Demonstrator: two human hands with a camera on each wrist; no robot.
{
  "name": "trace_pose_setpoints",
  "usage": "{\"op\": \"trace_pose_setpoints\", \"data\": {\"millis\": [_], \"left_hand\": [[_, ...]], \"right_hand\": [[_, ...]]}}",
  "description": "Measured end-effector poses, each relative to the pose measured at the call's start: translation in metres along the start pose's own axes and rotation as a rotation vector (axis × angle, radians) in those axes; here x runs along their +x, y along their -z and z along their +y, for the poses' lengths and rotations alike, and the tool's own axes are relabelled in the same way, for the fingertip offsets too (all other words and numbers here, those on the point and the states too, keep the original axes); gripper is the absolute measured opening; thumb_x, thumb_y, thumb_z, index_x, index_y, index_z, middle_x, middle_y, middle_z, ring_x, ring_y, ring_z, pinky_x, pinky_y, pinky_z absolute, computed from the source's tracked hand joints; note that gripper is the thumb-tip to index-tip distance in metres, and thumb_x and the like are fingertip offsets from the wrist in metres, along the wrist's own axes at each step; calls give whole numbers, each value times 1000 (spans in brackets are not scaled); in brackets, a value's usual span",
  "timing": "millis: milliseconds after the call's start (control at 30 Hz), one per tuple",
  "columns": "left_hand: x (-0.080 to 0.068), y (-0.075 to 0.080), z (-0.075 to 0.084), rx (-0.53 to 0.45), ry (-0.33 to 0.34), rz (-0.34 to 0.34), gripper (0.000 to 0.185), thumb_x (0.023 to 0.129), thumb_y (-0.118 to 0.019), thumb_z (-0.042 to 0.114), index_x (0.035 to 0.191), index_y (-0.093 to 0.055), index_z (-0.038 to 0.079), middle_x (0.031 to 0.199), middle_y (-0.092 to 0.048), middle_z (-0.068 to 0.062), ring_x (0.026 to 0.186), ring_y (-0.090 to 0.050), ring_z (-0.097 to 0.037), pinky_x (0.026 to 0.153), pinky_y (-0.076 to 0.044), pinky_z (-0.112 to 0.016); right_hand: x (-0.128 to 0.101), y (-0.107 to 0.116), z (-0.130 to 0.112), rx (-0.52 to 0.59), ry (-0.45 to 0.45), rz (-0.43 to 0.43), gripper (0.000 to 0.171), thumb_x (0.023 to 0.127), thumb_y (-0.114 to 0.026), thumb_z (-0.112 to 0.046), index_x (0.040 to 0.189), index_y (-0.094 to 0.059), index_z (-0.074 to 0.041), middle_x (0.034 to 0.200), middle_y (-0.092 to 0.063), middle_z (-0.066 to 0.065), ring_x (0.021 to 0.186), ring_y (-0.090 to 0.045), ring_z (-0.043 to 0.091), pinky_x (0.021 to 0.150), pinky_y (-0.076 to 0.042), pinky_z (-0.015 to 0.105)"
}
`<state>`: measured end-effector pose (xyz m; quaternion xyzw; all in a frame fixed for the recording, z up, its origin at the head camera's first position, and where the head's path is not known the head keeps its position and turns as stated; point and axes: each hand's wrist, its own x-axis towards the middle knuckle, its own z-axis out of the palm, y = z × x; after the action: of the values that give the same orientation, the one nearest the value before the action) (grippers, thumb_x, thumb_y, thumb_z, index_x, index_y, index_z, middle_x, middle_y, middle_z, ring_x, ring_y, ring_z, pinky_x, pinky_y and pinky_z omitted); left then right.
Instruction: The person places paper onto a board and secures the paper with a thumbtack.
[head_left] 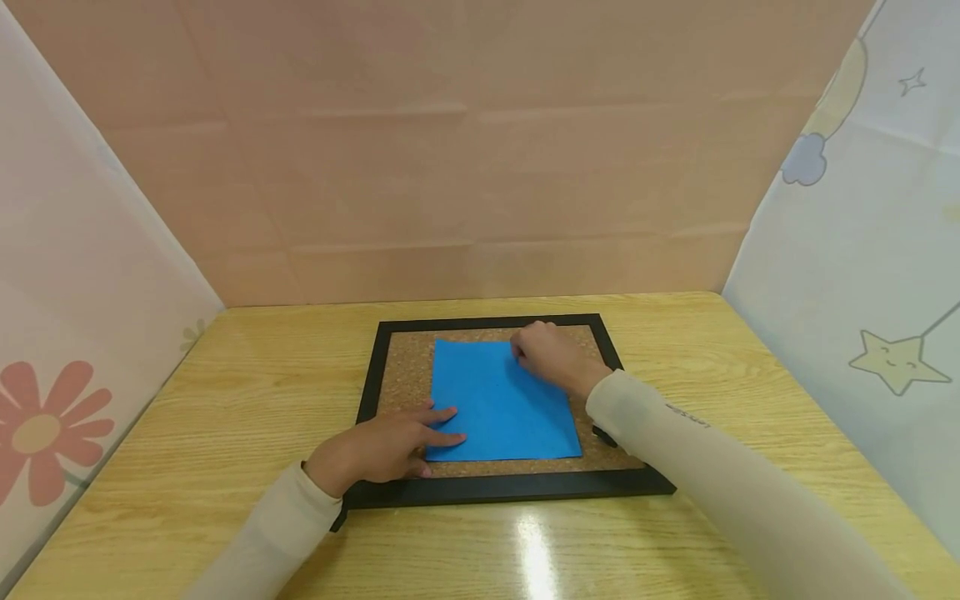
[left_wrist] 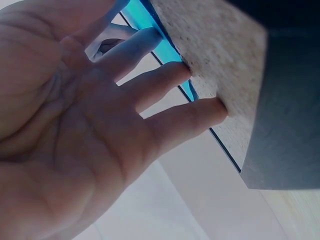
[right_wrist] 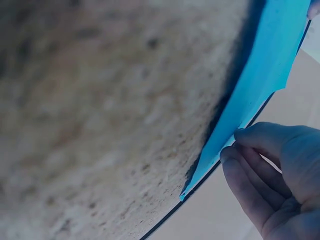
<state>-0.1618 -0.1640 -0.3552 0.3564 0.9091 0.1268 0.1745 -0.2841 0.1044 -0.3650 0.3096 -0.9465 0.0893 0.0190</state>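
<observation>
A blue sheet (head_left: pixel 502 417) lies over a cork board (head_left: pixel 405 367) with a black frame (head_left: pixel 510 487). My left hand (head_left: pixel 382 446) rests at the sheet's lower left corner with its fingers spread. In the left wrist view the fingers (left_wrist: pixel 170 82) stretch across the sheet's edge onto the cork. At the sheet's far edge, near the right corner, my right hand (head_left: pixel 551 354) has its fingers curled. The right wrist view shows the thumb and fingertips (right_wrist: pixel 250 135) pinching close together at that edge; what lies between them is mostly hidden.
The board lies on a light wooden table (head_left: pixel 262 375). Behind it stands a pinkish-brown backdrop (head_left: pixel 465 167). Pale printed sheets flank the table, one with a red flower (head_left: pixel 37 433), the other with a yellow star (head_left: pixel 900 362).
</observation>
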Motion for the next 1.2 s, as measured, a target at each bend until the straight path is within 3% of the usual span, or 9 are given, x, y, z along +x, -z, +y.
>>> {"op": "trace_pose_setpoints", "data": {"millis": [400,700,1000,1100,1200], "left_hand": [[0,0,0,-4,-5,3,57,90,-74,17,144,-55,19,160,-36,-13,147,-29,-47,114,-34,-61],[0,1,0,-7,0,-3,57,91,-73,18,144,-55,19,161,-36,-12,148,-28,-47,114,-34,-62],[1,1,0,-5,9,-5,57,90,-73,19,144,-54,20,161,-35,-11,148,-28,-46,114,-33,-63],[1,0,0,-6,13,-6,57,90,-73,19,144,-54,20,161,-35,-11,149,-28,-45,114,-32,-63],[0,0,0,-5,12,-5,58,90,-73,19,145,-54,20,161,-35,-11,149,-28,-45,114,-32,-63]], "right_hand": [[4,-2,9,27,56,-20,13,97,-61,-6,96,-75,-7,91,-73,9,71,-62,14,69,-53,32],[4,1,5,-19,53,-85,20,98,-59,-7,79,-64,-13,67,-57,-1,58,-46,10,57,-37,26],[-1,0,3,-81,50,-58,33,97,-60,-7,65,-56,-14,58,-39,-5,54,-33,9,56,-29,26],[-3,0,4,-64,53,-55,26,96,-62,-5,71,-68,-11,61,-54,-4,56,-45,10,55,-37,25],[-5,2,4,-49,55,-74,17,95,-63,-5,90,-79,-7,84,-75,3,77,-69,16,69,-56,28]]}}
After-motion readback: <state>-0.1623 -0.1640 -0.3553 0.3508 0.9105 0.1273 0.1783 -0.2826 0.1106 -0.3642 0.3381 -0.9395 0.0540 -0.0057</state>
